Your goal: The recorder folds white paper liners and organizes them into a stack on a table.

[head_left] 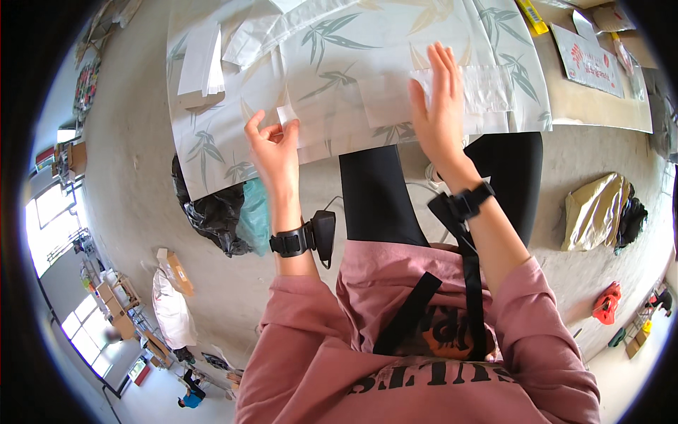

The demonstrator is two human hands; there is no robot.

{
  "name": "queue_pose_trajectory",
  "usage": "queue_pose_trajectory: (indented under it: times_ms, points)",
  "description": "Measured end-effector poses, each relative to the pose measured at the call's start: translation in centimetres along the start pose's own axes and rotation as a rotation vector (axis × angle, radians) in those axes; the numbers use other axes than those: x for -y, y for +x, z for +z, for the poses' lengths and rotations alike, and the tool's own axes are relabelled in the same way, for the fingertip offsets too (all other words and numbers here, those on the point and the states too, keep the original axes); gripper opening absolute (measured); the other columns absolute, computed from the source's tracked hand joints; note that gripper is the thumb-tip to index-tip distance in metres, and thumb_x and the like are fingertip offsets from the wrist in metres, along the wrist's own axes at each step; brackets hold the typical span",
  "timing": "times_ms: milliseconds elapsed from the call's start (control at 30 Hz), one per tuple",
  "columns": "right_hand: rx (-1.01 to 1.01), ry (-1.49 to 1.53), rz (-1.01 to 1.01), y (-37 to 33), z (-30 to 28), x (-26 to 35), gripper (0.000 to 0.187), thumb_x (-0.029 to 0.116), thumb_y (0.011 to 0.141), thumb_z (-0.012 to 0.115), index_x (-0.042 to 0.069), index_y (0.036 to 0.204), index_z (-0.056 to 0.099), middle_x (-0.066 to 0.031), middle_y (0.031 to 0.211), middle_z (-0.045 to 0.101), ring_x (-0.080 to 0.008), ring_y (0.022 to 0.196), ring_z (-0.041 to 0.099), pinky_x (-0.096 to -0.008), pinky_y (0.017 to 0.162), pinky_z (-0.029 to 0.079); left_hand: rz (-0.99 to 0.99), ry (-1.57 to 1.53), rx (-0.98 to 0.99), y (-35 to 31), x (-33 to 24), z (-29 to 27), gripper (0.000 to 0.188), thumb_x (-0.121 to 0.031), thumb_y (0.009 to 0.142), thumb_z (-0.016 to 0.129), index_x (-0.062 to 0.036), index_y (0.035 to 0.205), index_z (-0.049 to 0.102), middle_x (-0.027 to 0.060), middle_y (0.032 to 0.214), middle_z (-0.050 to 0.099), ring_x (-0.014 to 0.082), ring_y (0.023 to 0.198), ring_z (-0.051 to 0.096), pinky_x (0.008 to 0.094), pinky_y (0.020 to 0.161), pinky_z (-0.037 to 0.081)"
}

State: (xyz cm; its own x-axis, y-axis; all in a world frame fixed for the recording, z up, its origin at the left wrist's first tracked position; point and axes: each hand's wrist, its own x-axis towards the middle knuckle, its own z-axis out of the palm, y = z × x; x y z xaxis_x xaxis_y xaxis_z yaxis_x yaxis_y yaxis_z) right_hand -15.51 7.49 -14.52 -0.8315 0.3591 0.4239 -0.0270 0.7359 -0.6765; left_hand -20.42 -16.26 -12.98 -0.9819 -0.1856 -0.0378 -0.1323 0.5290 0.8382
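In front of me is a table (332,116) whose pale cover has a leaf pattern. My left hand (275,152) is closed in a pinch, with a small white paper slip (286,114) at its thumb and fingertips, low over the cover. My right hand (439,106) lies with straight fingers on the left part of a clear plastic bag (487,90), which is flat on the table. Beyond my left hand are a stack of white paper slips (200,62) and a pile of clear plastic bags (282,32).
At the far right stand a yellow tube-like item (532,15) and a printed white sheet (585,60) on a brown surface. Below the table's left edge are a black plastic bag (219,219) and a teal bag (256,215). A tan bag (597,210) lies on the floor at right.
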Motion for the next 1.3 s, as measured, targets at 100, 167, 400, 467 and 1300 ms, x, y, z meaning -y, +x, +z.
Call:
queue_pose_trajectory:
  times_ms: [100,167,400,467,1300]
  points:
    - [0.054,-0.054,-0.007,-1.8,-3.1,-0.6,0.049,0.008,0.089,0.056,0.001,0.134,0.04,-0.0174,0.14,0.041,-0.0338,0.135,0.032,-0.0466,0.112,0.024,-0.008,-0.031,0.024,0.3,0.1,0.3,0.061,-0.01,0.074,0.076,0.0026,0.125,0.043,0.0089,0.08,0.064,0.0103,0.072,0.057,0.0231,0.067,0.046]
    - [0.135,-0.105,0.003,-3.1,-4.8,-1.2,0.047,0.004,0.088,0.054,0.002,0.134,0.042,-0.0154,0.14,0.042,-0.0323,0.135,0.033,-0.0467,0.113,0.022,-0.014,-0.038,0.043,0.4,0.4,0.1,0.061,-0.009,0.074,0.076,0.0025,0.125,0.043,0.0089,0.081,0.064,0.01,0.073,0.057,0.0228,0.067,0.046]
    - [0.058,-0.116,0.127,-3.2,-9.2,-4.5,0.049,-0.002,0.086,0.05,0.002,0.134,0.042,-0.0158,0.138,0.044,-0.0321,0.133,0.036,-0.0463,0.113,0.022,-0.047,-0.129,0.067,0.5,1.0,0.1,0.058,-0.007,0.077,0.073,0.0021,0.125,0.041,0.012,0.084,0.064,0.0127,0.074,0.059,0.0255,0.068,0.048]
    - [0.039,-0.098,0.159,-2.4,-9.9,-4.4,0.049,-0.003,0.086,0.049,0.003,0.134,0.042,-0.0157,0.137,0.045,-0.0327,0.133,0.036,-0.0459,0.112,0.023,-0.072,-0.113,0.048,0.5,0.5,-0.1,0.058,-0.007,0.077,0.073,0.0024,0.125,0.041,0.0123,0.085,0.064,0.0127,0.075,0.059,0.0252,0.069,0.048]
    - [0.225,0.895,0.78,-0.8,-3.7,4.0,0.041,0.027,0.091,0.062,-0.007,0.113,0.052,-0.0169,0.101,0.064,-0.0207,0.097,0.063,-0.0299,0.082,0.049,0.264,-0.048,0.315,-5.3,-9.7,8.9,0.058,-0.001,0.078,0.071,-0.0028,0.127,0.041,0.0054,0.083,0.062,0.0099,0.07,0.056,0.0246,0.065,0.047]
